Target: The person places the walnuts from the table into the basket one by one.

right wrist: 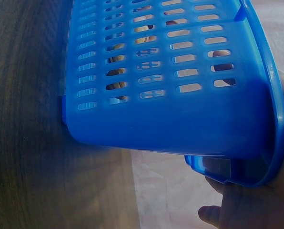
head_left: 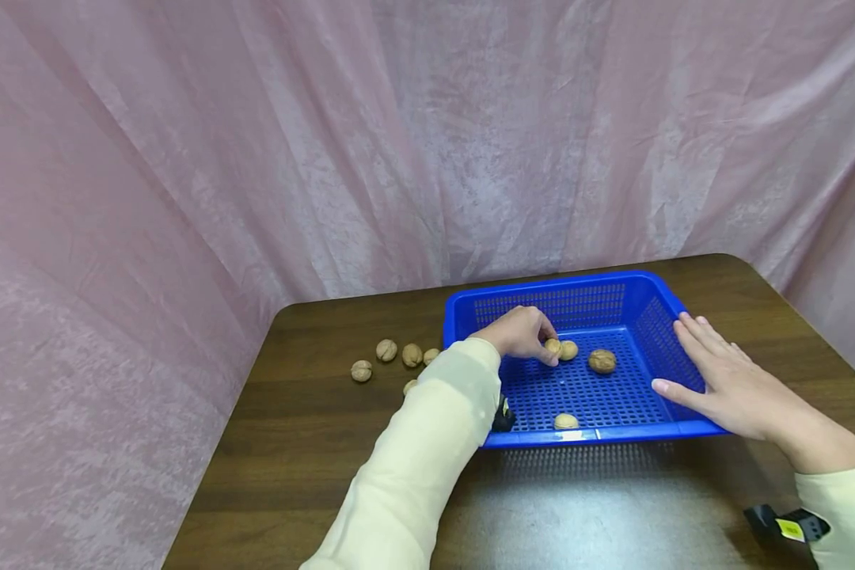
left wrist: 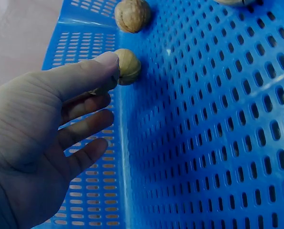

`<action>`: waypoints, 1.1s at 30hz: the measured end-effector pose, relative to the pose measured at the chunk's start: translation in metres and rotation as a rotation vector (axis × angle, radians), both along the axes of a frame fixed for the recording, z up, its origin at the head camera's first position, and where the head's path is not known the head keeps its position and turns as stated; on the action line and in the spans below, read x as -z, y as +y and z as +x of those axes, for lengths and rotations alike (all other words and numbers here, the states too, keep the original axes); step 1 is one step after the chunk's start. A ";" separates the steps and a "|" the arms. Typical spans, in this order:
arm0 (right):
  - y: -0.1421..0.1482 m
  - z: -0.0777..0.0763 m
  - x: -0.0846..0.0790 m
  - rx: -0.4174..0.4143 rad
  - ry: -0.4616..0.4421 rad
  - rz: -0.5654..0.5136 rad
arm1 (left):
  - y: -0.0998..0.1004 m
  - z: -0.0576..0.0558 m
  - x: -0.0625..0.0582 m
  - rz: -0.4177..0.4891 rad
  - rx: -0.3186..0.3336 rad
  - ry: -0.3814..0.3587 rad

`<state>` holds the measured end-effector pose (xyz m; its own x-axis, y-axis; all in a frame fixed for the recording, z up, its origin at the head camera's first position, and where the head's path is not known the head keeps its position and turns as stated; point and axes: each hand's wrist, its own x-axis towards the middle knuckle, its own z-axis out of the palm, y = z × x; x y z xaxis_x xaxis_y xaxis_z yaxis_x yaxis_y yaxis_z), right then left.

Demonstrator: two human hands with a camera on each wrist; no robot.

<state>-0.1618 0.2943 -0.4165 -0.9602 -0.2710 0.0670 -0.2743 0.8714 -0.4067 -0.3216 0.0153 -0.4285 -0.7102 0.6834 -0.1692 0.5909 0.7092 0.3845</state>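
Inside a blue plastic basket (head_left: 655, 431), my left hand (head_left: 522, 331) pinches a walnut (head_left: 552, 347) between thumb and fingers. In the left wrist view the thumb of the left hand (left wrist: 51, 114) hides most of that nut. Right beside it, at the thumb tip, lies another walnut (left wrist: 129, 67). A darker walnut (head_left: 602, 361) rests farther right on the basket floor, and one more walnut (head_left: 566, 421) sits by the near wall. My right hand (head_left: 734, 384) rests on the basket's right rim, fingers straight and thumb spread over the near corner.
Several walnuts (head_left: 412, 355) lie on the brown wooden table (head_left: 292, 443) left of the basket, some partly behind the left sleeve (head_left: 406, 459). A pink curtain (head_left: 399, 158) hangs behind the table's far edge. A small black device (head_left: 787, 524) is at the right cuff.
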 end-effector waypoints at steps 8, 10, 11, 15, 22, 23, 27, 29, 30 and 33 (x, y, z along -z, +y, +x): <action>0.000 -0.001 0.000 0.003 -0.004 -0.005 | 0.000 0.002 -0.001 -0.061 0.004 -0.019; 0.000 -0.001 0.000 0.003 -0.006 -0.006 | -0.001 0.002 0.000 -0.062 0.001 -0.025; 0.000 -0.001 0.000 0.003 -0.007 -0.007 | -0.001 0.002 0.000 -0.058 -0.008 -0.032; 0.000 0.000 -0.001 0.004 -0.009 -0.008 | -0.001 0.000 0.000 -0.035 -0.022 -0.032; -0.001 0.000 -0.001 0.001 -0.004 -0.007 | -0.002 0.000 -0.016 0.085 -0.023 -0.010; -0.001 0.000 -0.001 0.001 -0.004 -0.006 | -0.002 0.001 -0.021 0.111 -0.027 -0.011; -0.001 0.000 -0.001 0.002 -0.002 -0.001 | -0.007 0.006 -0.043 0.206 -0.044 -0.032; -0.001 0.000 -0.001 0.003 -0.002 0.002 | -0.011 0.009 -0.056 0.237 -0.051 -0.039; -0.001 0.000 -0.001 0.003 -0.002 0.002 | -0.013 0.010 -0.062 0.250 -0.051 -0.036; 0.000 0.000 -0.001 0.003 -0.005 0.006 | -0.024 0.013 -0.081 0.283 -0.046 -0.001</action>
